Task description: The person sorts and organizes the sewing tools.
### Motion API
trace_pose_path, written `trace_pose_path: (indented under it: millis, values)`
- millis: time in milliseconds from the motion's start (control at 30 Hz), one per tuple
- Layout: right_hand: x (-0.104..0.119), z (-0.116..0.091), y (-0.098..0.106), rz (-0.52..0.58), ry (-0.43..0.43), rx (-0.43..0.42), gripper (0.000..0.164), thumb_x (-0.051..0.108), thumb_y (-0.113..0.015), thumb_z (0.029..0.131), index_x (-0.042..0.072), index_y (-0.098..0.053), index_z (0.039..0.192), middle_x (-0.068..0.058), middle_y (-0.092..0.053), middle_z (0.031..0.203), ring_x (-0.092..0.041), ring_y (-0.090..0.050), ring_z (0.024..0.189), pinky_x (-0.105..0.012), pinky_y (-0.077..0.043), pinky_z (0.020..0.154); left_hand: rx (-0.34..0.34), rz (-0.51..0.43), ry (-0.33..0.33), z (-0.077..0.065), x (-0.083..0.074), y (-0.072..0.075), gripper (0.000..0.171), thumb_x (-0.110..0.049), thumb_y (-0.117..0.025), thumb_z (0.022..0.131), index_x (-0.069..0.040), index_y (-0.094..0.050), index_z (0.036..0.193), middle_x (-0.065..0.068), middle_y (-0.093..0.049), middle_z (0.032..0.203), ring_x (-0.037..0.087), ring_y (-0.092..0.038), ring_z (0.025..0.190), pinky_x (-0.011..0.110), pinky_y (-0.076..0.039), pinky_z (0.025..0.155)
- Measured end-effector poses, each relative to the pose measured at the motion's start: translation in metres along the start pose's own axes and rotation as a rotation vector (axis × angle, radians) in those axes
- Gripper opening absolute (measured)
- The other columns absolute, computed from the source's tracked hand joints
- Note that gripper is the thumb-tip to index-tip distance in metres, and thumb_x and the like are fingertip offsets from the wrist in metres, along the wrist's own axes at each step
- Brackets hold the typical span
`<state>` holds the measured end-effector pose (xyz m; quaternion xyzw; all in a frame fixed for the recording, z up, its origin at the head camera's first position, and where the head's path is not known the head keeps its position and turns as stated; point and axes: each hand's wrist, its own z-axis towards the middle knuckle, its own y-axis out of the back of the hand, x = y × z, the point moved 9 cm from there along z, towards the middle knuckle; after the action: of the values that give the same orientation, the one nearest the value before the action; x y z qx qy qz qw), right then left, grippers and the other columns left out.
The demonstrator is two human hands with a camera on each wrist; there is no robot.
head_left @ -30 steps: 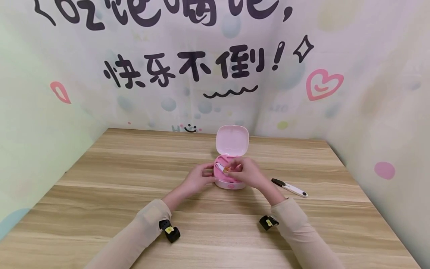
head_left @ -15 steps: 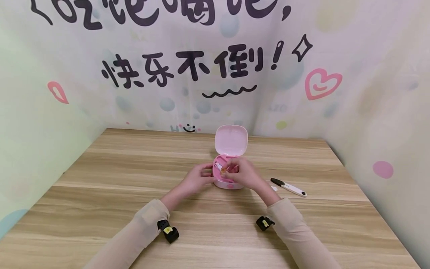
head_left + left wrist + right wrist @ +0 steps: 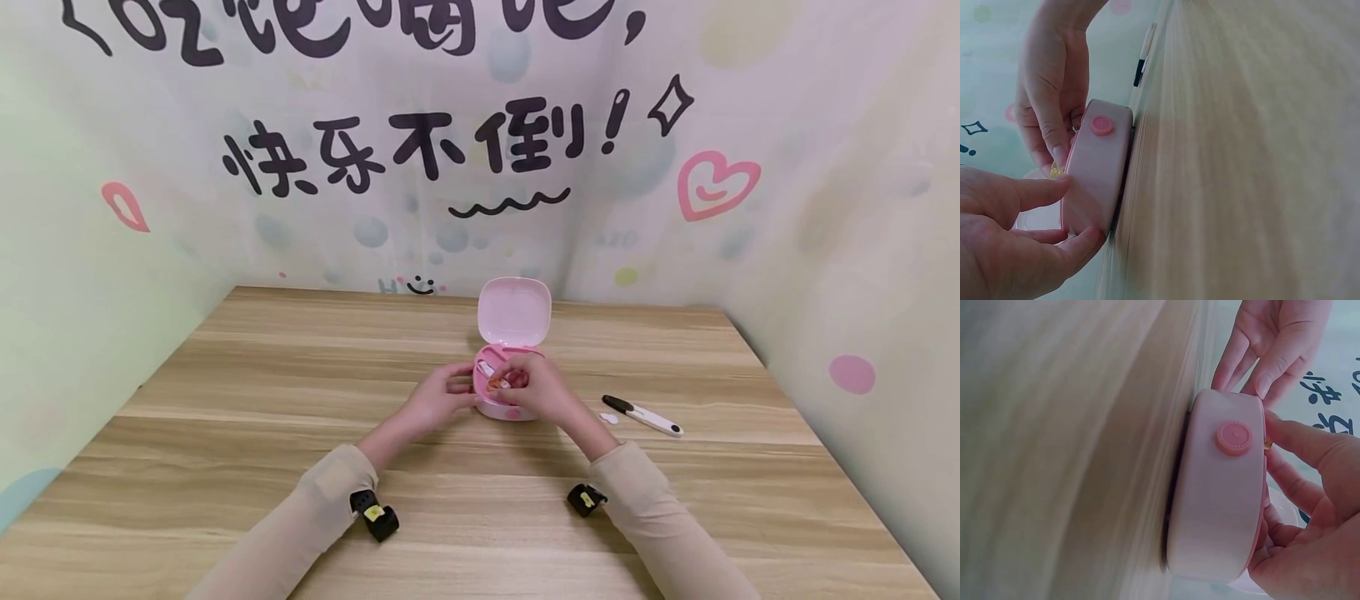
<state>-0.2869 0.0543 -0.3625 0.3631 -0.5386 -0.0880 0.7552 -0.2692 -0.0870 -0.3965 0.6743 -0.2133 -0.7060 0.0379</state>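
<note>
A small pink-and-white box [image 3: 507, 412] stands on the table with its lid [image 3: 514, 312] raised. My left hand [image 3: 437, 396] holds the box by its left side, thumb at the rim and fingers along the wall. Over the pink inner tray, my right hand [image 3: 542, 387] pinches a small gold-orange item [image 3: 1055, 169] between thumb and fingertips; its kind cannot be made out. A slim white piece [image 3: 486, 368] lies in the tray beside those fingertips. The right hand hides much of the tray.
To the right of the box lies a slim black-and-white pen-like tool [image 3: 642, 415]. Next to it is a small flat white piece [image 3: 609, 418]. A printed cloth [image 3: 360, 242] hangs behind the wooden table [image 3: 300, 358].
My right hand has shifted slightly left and lower over the tray with the gold-orange item. The flat white piece on the table has come out from behind the right wrist.
</note>
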Motion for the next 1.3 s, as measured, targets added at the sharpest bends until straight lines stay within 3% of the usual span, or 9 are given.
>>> trace_pose_path:
  millis: [600, 1067, 1300]
  values:
    - [0.000, 0.000, 0.000, -0.045, -0.032, -0.014, 0.013, 0.007, -0.084, 0.089, -0.001, -0.079, 0.098, 0.000, -0.060, 0.072, -0.012, -0.050, 0.068, -0.023, -0.042, 0.061, 0.011, 0.004, 0.000, 0.001, 0.000, 0.000, 0.055, 0.003, -0.066, 0.100, 0.009, -0.048, 0.151, 0.030, -0.051, 0.153, 0.046, -0.058, 0.134, 0.045, -0.056, 0.106]
    - [0.000, -0.003, 0.010, 0.004, -0.031, 0.007, 0.018, 0.005, -0.081, 0.090, -0.002, -0.077, 0.106, -0.011, -0.071, 0.091, -0.017, -0.059, 0.082, -0.025, -0.050, 0.070, 0.021, -0.019, 0.002, 0.001, 0.001, -0.001, 0.055, 0.003, -0.066, 0.100, 0.011, -0.047, 0.151, 0.031, -0.050, 0.154, 0.046, -0.058, 0.135, 0.045, -0.056, 0.107]
    - [-0.003, -0.009, 0.023, -0.007, -0.095, 0.014, 0.026, 0.011, -0.081, 0.092, -0.001, -0.076, 0.115, -0.015, -0.071, 0.103, -0.023, -0.062, 0.089, -0.026, -0.054, 0.071, 0.021, -0.010, 0.007, 0.001, 0.003, 0.001, 0.055, 0.000, -0.066, 0.102, 0.008, -0.047, 0.152, 0.029, -0.050, 0.155, 0.045, -0.057, 0.136, 0.046, -0.055, 0.109]
